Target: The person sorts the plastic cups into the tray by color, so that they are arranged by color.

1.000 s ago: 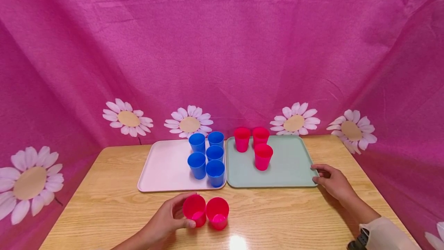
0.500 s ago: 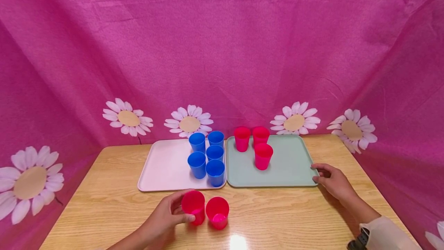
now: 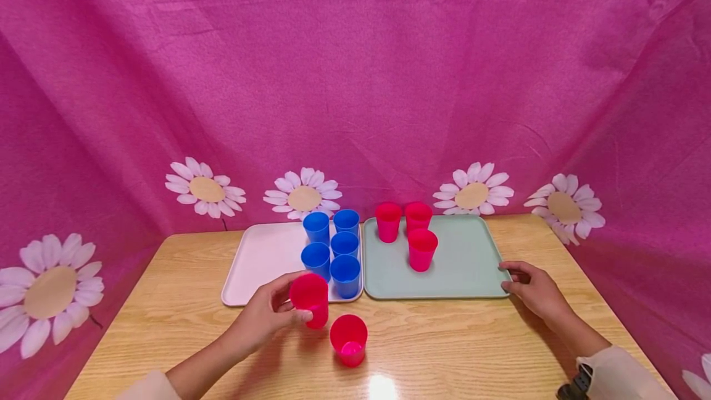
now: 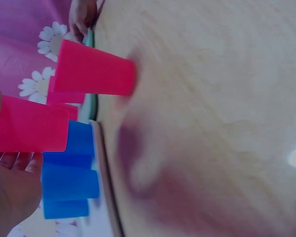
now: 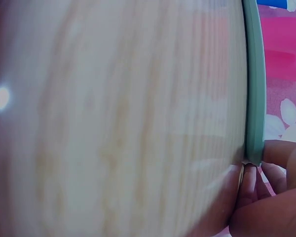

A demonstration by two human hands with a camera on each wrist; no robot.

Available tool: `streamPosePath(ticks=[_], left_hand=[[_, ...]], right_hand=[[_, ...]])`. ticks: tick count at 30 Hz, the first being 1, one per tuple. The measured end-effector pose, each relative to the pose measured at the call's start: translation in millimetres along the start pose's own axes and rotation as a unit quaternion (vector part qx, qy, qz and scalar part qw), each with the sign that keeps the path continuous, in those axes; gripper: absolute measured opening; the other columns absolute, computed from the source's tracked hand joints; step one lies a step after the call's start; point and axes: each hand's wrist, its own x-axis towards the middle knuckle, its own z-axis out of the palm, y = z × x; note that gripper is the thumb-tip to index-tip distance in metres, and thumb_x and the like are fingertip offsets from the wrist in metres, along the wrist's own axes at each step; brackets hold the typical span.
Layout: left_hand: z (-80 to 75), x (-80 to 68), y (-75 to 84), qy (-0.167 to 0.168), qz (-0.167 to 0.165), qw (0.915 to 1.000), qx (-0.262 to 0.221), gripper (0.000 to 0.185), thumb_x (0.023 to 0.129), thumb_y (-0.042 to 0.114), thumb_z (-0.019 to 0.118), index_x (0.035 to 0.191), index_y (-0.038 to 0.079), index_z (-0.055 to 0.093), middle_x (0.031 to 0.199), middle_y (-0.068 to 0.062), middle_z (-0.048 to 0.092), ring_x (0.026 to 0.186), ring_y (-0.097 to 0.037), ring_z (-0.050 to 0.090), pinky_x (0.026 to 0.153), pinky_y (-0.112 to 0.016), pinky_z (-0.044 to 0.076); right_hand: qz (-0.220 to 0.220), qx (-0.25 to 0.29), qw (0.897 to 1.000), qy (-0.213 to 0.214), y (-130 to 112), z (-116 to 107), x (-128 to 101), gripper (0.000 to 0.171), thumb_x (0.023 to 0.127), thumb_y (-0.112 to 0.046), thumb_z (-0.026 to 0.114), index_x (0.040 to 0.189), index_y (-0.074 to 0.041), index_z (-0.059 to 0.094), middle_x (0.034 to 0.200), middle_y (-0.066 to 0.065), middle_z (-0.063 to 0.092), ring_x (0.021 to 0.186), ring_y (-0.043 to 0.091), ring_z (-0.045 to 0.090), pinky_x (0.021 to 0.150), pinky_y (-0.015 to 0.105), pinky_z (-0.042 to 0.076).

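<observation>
Left hand lifting a red cup; right hand at the green tray's edge.

Head view: the left hand (image 3: 261,320) grips a raised red cup (image 3: 309,299) clear of the table (image 3: 166,338), in front of the pink tray (image 3: 261,264) with five blue cups (image 3: 333,252); a second red cup (image 3: 349,339) stands just below. The right hand (image 3: 533,292) pinches the rim of the green tray (image 3: 466,264), which holds three red cups (image 3: 411,233). Left wrist view: fingers (image 4: 10,182) curl round the raised cup (image 4: 29,131), above the tabletop. Right wrist view: fingertips (image 5: 251,182) clamp the green tray's edge (image 5: 254,98).
</observation>
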Motion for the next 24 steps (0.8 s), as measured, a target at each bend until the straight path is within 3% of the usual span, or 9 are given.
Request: streamPosePath(ticks=[10, 18, 24], left_hand=[[10.0, 29.0, 36.8, 0.006, 0.026, 0.9996, -0.001, 0.068, 0.087, 0.017, 0.084, 0.148, 0.009, 0.054, 0.136, -0.015, 0.063, 0.124, -0.032, 0.062, 0.092, -0.032, 0.06], [39.0, 60.3, 52.6, 0.006, 0.054, 0.9974, -0.048, 0.064, 0.088, 0.006, 0.08, 0.146, 0.001, 0.053, 0.133, -0.02, 0.064, 0.123, -0.03, 0.063, 0.096, -0.036, 0.059], [62.9, 81.4, 57.4, 0.031, 0.057, 0.9969, -0.044, 0.063, 0.089, 0.008, 0.08, 0.146, 0.004, 0.053, 0.131, -0.017, 0.065, 0.122, -0.031, 0.063, 0.093, -0.04, 0.06]], right_hand=[[0.001, 0.003, 1.0, 0.002, -2.9, -0.1, -1.3, 0.042, 0.095, -0.007, 0.071, 0.133, 0.007, 0.06, 0.112, 0.022, 0.062, 0.094, 0.024, 0.051, 0.07, 0.018, 0.045], [0.009, 0.001, 1.0, -0.003, -2.1, -0.3, -0.4, 0.043, 0.095, -0.007, 0.07, 0.135, 0.006, 0.059, 0.113, 0.021, 0.06, 0.1, 0.029, 0.051, 0.071, 0.016, 0.046], [0.008, 0.0, 1.0, -0.004, -0.9, -0.3, 0.0, 0.043, 0.095, -0.007, 0.069, 0.135, 0.005, 0.06, 0.113, 0.021, 0.059, 0.101, 0.03, 0.051, 0.071, 0.016, 0.046]])
